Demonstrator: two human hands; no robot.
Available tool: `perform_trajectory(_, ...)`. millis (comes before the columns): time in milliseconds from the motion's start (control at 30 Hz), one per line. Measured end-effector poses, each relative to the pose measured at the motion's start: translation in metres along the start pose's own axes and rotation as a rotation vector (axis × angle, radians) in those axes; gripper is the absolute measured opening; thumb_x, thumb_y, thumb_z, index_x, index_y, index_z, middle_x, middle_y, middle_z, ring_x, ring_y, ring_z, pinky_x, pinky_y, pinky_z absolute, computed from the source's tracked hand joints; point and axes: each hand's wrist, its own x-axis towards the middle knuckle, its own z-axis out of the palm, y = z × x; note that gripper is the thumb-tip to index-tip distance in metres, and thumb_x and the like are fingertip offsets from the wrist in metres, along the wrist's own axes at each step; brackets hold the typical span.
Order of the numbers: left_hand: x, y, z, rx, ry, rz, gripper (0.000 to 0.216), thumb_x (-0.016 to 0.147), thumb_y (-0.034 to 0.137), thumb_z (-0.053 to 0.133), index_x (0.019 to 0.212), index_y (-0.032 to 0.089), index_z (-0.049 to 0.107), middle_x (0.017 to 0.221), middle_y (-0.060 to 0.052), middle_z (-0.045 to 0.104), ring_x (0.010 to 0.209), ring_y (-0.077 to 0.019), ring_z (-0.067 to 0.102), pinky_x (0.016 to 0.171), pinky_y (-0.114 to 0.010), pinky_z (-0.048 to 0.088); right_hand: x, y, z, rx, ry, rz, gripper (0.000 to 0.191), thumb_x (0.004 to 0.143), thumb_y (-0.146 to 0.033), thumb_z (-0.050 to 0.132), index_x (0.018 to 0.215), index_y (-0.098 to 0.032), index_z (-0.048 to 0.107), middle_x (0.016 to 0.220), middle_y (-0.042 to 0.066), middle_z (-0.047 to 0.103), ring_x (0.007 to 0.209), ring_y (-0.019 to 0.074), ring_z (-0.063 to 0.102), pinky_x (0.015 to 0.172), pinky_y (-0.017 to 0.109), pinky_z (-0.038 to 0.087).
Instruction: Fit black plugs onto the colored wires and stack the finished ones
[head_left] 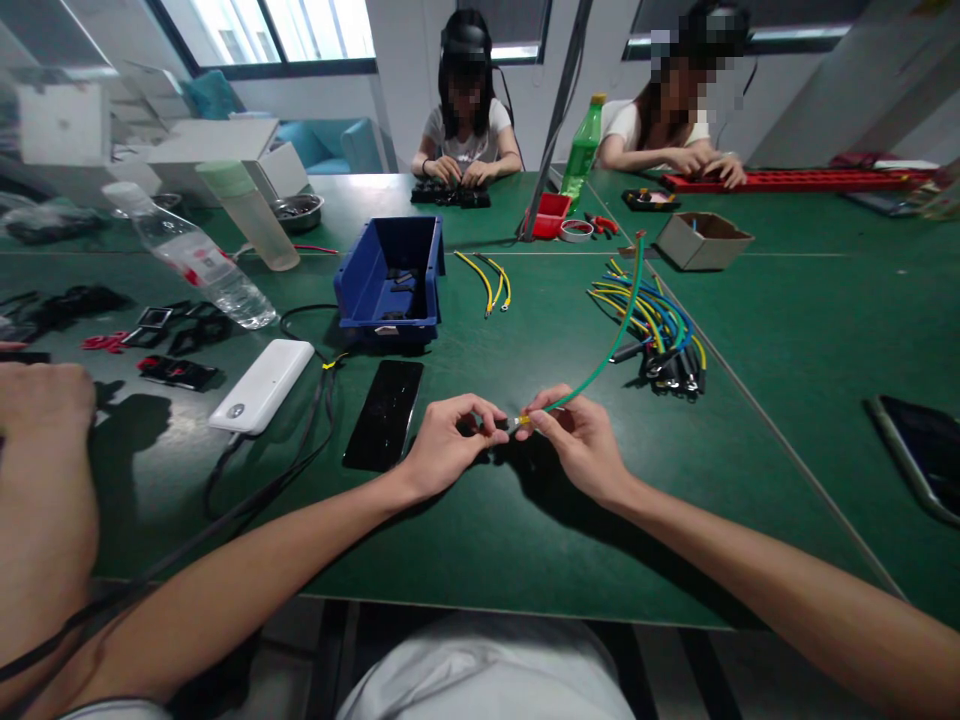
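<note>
My right hand [577, 440] is closed on a green wire [600, 368] near its lower end, where a small yellow piece shows between the fingertips. The wire's long part curves up and away to the right. At that lower end sits a small metal cable lug [514, 425], and the thumb and forefinger of my left hand [454, 435] pinch it; the fingers partly hide it. Beyond my right hand lies a bundle of yellow, blue and green wires [656, 325] with metal lugs and black sleeves. A few loose yellow wires [491, 285] lie farther off.
A blue bin [349, 290] with small black parts stands behind a black phone [384, 415]. A white power bank [262, 385] with black cables lies left, near a water bottle [199, 260]. A small cardboard box [701, 250] stands back right. Two people work across the table; another person's arm [45, 480] is at left.
</note>
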Motion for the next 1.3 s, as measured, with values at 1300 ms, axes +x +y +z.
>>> perform_trajectory(1300,-0.0005,-0.0002,-0.0044,0.129,0.064,0.163,0.020,0.074,0.017,0.075,0.061,0.017,0.060,0.085,-0.007,0.072,0.080,-0.0183,0.067,0.075,-0.031,0.052,0.0013,0.0093,-0.0012,0.021,0.009,0.022,0.023,0.080,-0.035,0.070,0.082,-0.021,0.052,0.080,0.000,0.062,0.074,0.0153,0.064,0.070,0.029,0.051)
